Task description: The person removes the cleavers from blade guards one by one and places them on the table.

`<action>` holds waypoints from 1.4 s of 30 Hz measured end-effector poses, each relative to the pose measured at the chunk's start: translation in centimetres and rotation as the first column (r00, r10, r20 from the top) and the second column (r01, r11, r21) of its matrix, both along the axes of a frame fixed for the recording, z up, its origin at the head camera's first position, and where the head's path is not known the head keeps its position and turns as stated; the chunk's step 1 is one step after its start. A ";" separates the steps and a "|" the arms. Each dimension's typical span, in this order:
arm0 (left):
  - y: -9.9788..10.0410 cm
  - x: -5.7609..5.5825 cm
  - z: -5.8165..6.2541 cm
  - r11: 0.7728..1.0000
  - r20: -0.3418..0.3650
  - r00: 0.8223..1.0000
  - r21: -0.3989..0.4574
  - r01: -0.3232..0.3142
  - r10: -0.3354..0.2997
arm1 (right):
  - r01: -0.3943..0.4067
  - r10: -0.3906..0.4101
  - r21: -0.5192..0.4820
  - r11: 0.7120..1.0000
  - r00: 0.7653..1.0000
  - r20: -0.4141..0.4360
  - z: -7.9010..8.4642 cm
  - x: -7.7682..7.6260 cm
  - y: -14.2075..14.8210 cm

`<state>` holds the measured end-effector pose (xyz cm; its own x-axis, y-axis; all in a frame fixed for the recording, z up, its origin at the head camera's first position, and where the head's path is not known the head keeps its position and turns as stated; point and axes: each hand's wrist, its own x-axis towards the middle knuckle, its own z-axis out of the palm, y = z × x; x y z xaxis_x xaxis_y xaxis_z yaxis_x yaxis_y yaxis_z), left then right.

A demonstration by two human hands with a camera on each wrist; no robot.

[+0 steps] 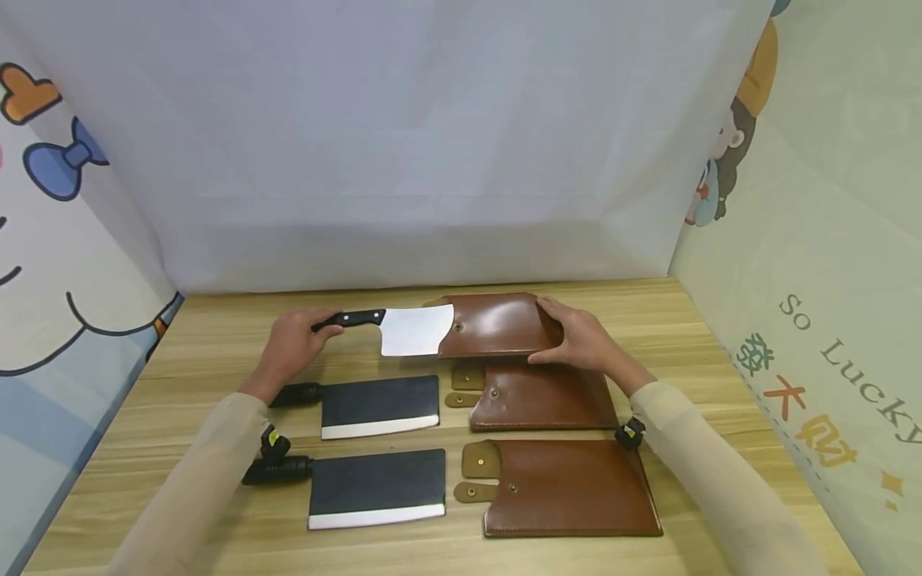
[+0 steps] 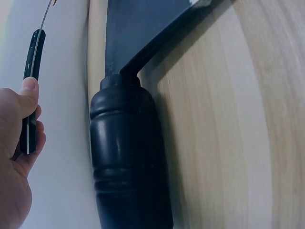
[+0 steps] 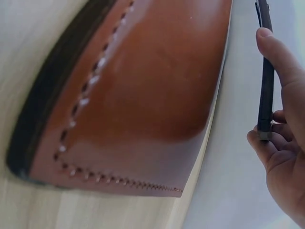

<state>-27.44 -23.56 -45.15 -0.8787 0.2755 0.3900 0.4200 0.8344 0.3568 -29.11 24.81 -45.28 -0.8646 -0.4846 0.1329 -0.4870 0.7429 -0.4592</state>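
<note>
My left hand (image 1: 294, 342) grips the black riveted handle (image 1: 362, 318) of a small cleaver with a shiny blade (image 1: 414, 330). In the left wrist view the thumb and fingers close round that handle (image 2: 32, 62). On the other side, my right hand (image 1: 582, 338) holds a brown leather knife sheath (image 1: 500, 324) by its closed right end; the right wrist view shows this sheath (image 3: 266, 93) edge-on between thumb and fingers. The blade's right end meets the sheath's mouth; I cannot tell how far it reaches inside. Both seem lifted off the table.
Two dark-bladed cleavers, a middle one (image 1: 378, 404) and a front one (image 1: 378, 484), lie on the wooden table (image 1: 180, 472), handles leftward. Right of them lie a middle brown sheath (image 1: 547, 400) and a front sheath (image 1: 576, 488), flaps facing left. A white cloth (image 1: 432, 160) hangs behind.
</note>
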 end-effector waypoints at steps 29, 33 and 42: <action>-1.8 0.6 0.1 1.000 -0.057 0.998 0.015 -0.002 0.003 | 0.034 -0.034 0.008 0.999 0.999 0.037 -0.1 0.4 1.7; -1.8 0.6 0.3 1.000 -0.048 0.999 0.022 -0.005 0.007 | 0.039 -0.039 0.000 0.999 0.999 0.035 0.0 0.6 1.9; -2.3 0.7 0.4 1.000 -0.049 0.999 0.021 -0.006 0.007 | 0.051 -0.051 -0.002 0.999 0.998 0.042 -0.1 1.0 2.7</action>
<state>-26.76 -25.82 -44.73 -0.8598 0.2613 0.4386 0.4324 0.8295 0.3535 -28.13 27.47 -45.42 -0.8929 -0.4395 0.0975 -0.4289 0.7646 -0.4810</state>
